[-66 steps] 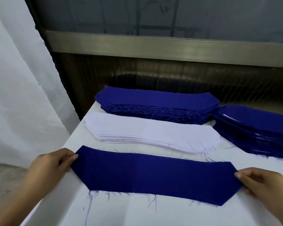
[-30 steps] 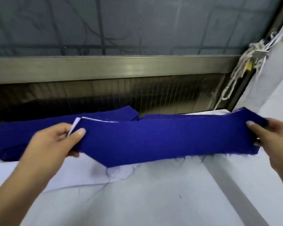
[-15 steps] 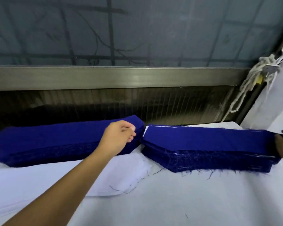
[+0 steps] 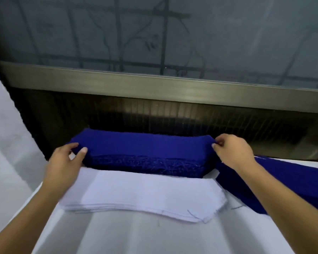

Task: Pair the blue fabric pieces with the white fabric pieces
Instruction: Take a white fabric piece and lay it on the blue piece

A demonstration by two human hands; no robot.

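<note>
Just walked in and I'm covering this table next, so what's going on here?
A person's left hand and right hand pinch the two ends of the top blue piece on the far blue stack. The white stack lies nearer on the table. Another blue pile sits at the right.

A white table (image 4: 136,239) carries three piles of cut cloth. At 12 o'clock, along its far edge, sits a thick stack of blue fabric pieces (image 4: 145,154), its frayed near side showing loose threads. Directly in front, toward 6 o'clock and touching its base, lies a thinner stack of white fabric pieces (image 4: 145,193) with fanned edges. At 3 o'clock a second blue stack (image 4: 292,184) lies angled, just beside both. A dark thread (image 4: 237,207) rests on the tabletop near the white pile's right end.
</note>
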